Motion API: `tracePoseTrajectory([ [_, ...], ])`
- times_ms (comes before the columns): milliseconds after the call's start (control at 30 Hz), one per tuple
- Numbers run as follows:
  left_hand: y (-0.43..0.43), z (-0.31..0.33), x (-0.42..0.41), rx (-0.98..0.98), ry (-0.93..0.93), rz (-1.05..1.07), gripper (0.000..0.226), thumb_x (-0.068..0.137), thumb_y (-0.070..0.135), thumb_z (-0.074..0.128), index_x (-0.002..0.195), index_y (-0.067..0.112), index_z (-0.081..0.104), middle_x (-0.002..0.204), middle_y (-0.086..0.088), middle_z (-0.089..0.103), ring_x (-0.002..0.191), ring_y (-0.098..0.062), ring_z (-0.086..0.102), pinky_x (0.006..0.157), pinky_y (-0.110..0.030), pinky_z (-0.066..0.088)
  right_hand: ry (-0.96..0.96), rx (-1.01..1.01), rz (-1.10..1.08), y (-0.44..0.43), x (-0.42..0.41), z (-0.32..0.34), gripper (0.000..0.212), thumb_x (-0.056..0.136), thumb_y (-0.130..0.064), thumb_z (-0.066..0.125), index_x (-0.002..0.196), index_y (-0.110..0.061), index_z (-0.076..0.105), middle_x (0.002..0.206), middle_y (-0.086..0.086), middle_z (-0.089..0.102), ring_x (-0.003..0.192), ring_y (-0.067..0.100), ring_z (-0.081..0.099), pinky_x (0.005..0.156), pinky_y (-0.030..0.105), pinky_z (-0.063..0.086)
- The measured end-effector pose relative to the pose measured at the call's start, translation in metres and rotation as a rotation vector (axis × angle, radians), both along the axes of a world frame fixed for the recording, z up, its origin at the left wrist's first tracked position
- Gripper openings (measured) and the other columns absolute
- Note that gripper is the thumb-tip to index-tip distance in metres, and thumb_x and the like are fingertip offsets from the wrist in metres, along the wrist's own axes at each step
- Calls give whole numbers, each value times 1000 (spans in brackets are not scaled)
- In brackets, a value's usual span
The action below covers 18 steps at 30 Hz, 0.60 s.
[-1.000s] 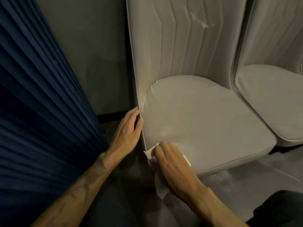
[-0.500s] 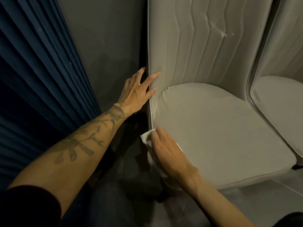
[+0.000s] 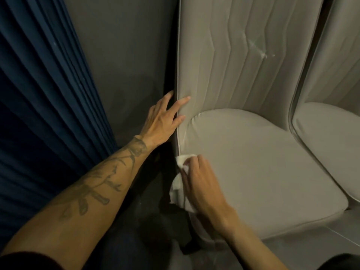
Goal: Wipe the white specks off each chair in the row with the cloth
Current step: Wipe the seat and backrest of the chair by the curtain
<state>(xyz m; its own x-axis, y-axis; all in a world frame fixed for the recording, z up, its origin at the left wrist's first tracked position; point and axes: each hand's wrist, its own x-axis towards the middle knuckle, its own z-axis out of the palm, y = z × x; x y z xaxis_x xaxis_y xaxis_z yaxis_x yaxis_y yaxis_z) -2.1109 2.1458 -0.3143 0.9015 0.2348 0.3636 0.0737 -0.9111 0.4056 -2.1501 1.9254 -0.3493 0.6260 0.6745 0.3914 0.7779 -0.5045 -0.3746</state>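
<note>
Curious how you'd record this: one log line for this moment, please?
step: wiping chair | right hand: holds cloth on its left edge | left hand: rests on backrest | white marks on backrest: unwiped

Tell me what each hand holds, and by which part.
The right hand grips the cloth near its top, at the seat edge; its lower end hangs loose. The left hand holds nothing, fingers straight on the chair back.

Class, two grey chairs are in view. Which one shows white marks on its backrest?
The chair with the cloth on its seat, nearest the blue curtain: a white streak crosses its backrest. The other chair's visible part shows none.
</note>
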Motion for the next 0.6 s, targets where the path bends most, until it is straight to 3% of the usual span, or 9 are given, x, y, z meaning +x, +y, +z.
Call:
tracePoseTrajectory([
  [200, -2, -6, 4, -33, -40, 14, 59, 106, 38, 53, 157, 47, 26, 166, -12, 23, 149, -34, 34, 120, -57, 30, -51, 40, -34, 29, 42, -16, 10, 92, -10, 61, 89, -8, 52, 87, 12, 51, 74, 28, 47, 66, 42, 44],
  [367, -5, -10, 4, -6, -56, 57, 63, 105, 35, 55, 158, 47, 23, 164, -13, 24, 145, -35, 38, 116, -60, 36, -10, 51, -81, 36, 102, -12, 13, 94, -13, 61, 89, -6, 52, 91, 16, 54, 80, 33, 48, 71, 44, 41],
  [467, -15, -14, 6, -46, -115, 76, 61, 106, 28, 53, 159, 44, 26, 163, -15, 26, 139, -37, 44, 112, -60, 41, -73, 87, -245, -22, 132, -16, 10, 92, -9, 63, 95, -7, 53, 93, 18, 55, 82, 36, 49, 74, 45, 40],
  [600, -25, -17, 10, -85, -186, 89, 58, 106, 26, 51, 158, 42, 29, 161, -15, 28, 133, -37, 49, 109, -61, 43, -11, 98, -619, -92, 207, -8, 16, 96, -13, 58, 95, 3, 55, 98, 28, 57, 92, 45, 53, 80, 50, 43],
])
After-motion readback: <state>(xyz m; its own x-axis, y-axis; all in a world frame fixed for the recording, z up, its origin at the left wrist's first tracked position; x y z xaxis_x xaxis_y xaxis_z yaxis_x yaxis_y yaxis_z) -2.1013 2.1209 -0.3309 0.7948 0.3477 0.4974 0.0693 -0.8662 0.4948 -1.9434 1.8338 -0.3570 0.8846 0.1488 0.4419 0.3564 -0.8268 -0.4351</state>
